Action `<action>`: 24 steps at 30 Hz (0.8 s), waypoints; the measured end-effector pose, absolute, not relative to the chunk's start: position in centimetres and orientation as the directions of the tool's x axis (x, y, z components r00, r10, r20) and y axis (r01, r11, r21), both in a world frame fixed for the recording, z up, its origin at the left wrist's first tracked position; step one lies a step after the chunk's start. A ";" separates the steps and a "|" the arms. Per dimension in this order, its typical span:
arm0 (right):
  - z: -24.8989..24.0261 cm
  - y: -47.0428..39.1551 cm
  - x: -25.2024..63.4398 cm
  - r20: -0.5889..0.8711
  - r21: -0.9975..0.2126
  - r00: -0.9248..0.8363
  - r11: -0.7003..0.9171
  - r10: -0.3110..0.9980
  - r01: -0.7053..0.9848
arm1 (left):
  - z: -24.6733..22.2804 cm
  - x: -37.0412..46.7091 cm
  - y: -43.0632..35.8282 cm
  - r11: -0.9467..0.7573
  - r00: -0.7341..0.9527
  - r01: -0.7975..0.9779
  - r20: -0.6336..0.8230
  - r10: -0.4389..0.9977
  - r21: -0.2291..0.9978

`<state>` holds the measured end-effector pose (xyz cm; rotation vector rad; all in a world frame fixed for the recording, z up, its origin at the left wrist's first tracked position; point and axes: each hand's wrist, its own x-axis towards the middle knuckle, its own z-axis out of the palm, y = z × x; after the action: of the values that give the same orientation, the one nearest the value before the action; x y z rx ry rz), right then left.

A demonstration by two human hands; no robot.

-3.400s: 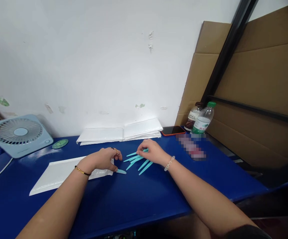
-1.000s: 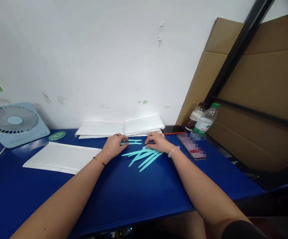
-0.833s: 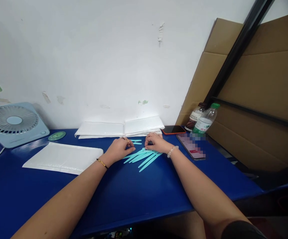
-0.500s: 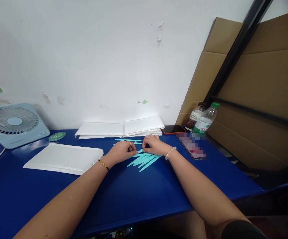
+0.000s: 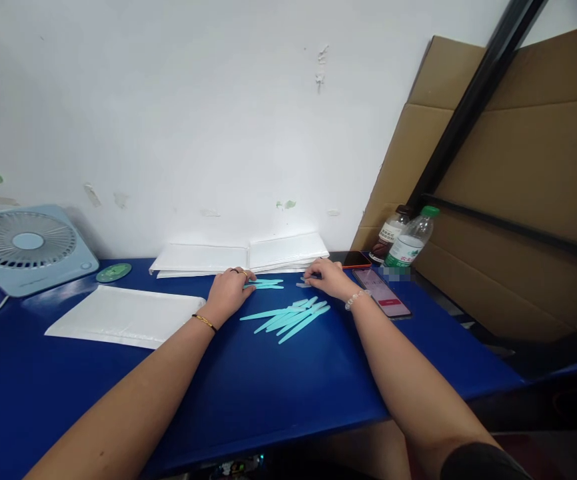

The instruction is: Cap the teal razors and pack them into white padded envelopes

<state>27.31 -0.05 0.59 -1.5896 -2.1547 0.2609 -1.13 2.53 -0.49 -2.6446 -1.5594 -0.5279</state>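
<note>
My left hand [image 5: 229,294] is at a small group of slim turquoise sticks [image 5: 268,284] in front of the white packets, its thumb and fingers closed around the left end of one. To the right, my right hand [image 5: 332,278] has its thumb and fingertips together at some small clear plastic pieces [image 5: 302,283] on the table. Between my forearms lies a fanned pile of turquoise sticks [image 5: 293,319], tapering at one end and wider at the other. Neither hand touches this pile.
White padded mailers [image 5: 198,257] lie along the wall, and another mailer [image 5: 128,317] lies at left. A blue fan [image 5: 28,250] and green disc [image 5: 113,273] are farther left. Two bottles [image 5: 408,243], a phone [image 5: 383,293] and an orange-edged phone [image 5: 356,260] are at right on the blue table [image 5: 268,393].
My hands have moved apart from above the pile. My left hand went left and back to the small stick group, my right hand right and back to the clear pieces. The pile is now uncovered.
</note>
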 end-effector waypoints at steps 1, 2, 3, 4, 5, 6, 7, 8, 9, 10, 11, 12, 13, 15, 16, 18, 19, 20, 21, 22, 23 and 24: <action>0.8 -0.4 27.2 0.226 -0.421 -0.283 0.355 0.932 0.835 | -0.6 -1.2 2.6 -0.492 0.430 0.856 0.311 0.847 0.157; 1.1 -0.7 27.0 0.201 -0.433 -0.340 0.394 0.919 0.811 | -0.7 -1.1 2.6 -0.491 0.424 0.855 0.319 0.848 0.168; 1.2 -1.0 26.8 0.165 -0.438 -0.400 0.430 0.902 0.790 | -0.7 -1.1 2.4 -0.497 0.425 0.849 0.324 0.845 0.181; 1.3 -1.2 26.5 0.125 -0.435 -0.453 0.459 0.883 0.775 | -0.6 -0.9 2.2 -0.509 0.434 0.837 0.324 0.840 0.198; 1.4 -1.4 26.2 0.089 -0.425 -0.494 0.482 0.865 0.766 | -0.5 -0.8 2.0 -0.528 0.451 0.820 0.317 0.834 0.222; 1.3 -1.4 25.9 0.063 -0.412 -0.520 0.496 0.852 0.764 | -0.4 -0.6 1.6 -0.549 0.473 0.796 0.302 0.827 0.255; 1.2 -1.5 25.7 0.044 -0.401 -0.534 0.504 0.844 0.765 | -0.2 -0.4 1.3 -0.569 0.500 0.767 0.280 0.819 0.295; 1.0 -1.5 25.5 0.034 -0.395 -0.541 0.508 0.841 0.765 | 0.0 -0.2 0.9 -0.586 0.528 0.735 0.252 0.811 0.342; 0.8 -1.4 25.3 0.035 -0.393 -0.542 0.511 0.839 0.765 | 0.1 0.0 0.6 -0.597 0.558 0.701 0.221 0.800 0.390; 0.7 -1.4 25.1 0.044 -0.393 -0.543 0.514 0.839 0.762 | 0.2 0.2 0.3 -0.606 0.589 0.668 0.190 0.785 0.433; 0.6 -1.4 24.9 0.057 -0.395 -0.542 0.517 0.839 0.759 | 0.2 0.3 0.0 -0.614 0.619 0.640 0.163 0.768 0.463; 0.5 -1.4 24.7 0.074 -0.396 -0.539 0.521 0.839 0.756 | 0.3 0.5 -0.1 -0.622 0.643 0.621 0.144 0.753 0.478; 0.5 -1.4 24.5 0.096 -0.396 -0.536 0.526 0.839 0.752 | 0.3 0.6 -0.2 -0.629 0.657 0.613 0.133 0.742 0.478; 0.6 -1.5 24.3 0.144 -0.390 -0.526 0.537 0.838 0.748 | 0.3 0.7 -0.2 -0.633 0.657 0.626 0.130 0.743 0.455; 0.7 -1.5 24.2 0.165 -0.384 -0.521 0.541 0.838 0.749 | 0.2 0.7 -0.1 -0.626 0.644 0.642 0.131 0.754 0.442; 0.8 -1.6 24.2 0.202 -0.366 -0.507 0.545 0.838 0.755 | 0.2 0.7 0.1 -0.594 0.603 0.679 0.133 0.786 0.431; 0.9 -1.5 24.2 0.214 -0.359 -0.499 0.543 0.840 0.759 | 0.2 0.7 0.2 -0.574 0.581 0.695 0.131 0.803 0.434; 1.0 -1.5 24.4 0.222 -0.355 -0.491 0.539 0.842 0.764 | 0.2 0.7 0.3 -0.553 0.561 0.708 0.126 0.818 0.440; 1.0 -1.5 24.5 0.224 -0.355 -0.486 0.535 0.845 0.767 | 0.2 0.7 0.3 -0.531 0.544 0.717 0.114 0.831 0.452; 1.1 -1.4 24.8 0.223 -0.357 -0.483 0.532 0.847 0.768 | 0.2 0.6 0.4 -0.511 0.532 0.723 0.098 0.841 0.465; 1.1 -1.3 25.1 0.218 -0.360 -0.480 0.527 0.850 0.769 | 0.1 0.6 0.5 -0.495 0.526 0.726 0.078 0.847 0.478; 1.1 -1.2 25.5 0.213 -0.364 -0.475 0.520 0.854 0.773 | 0.1 0.5 0.6 -0.481 0.522 0.728 0.059 0.851 0.489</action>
<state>25.52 -1.17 1.11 -1.3447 -2.3985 0.3073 0.47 0.55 0.05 -3.0832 -1.6935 -0.5402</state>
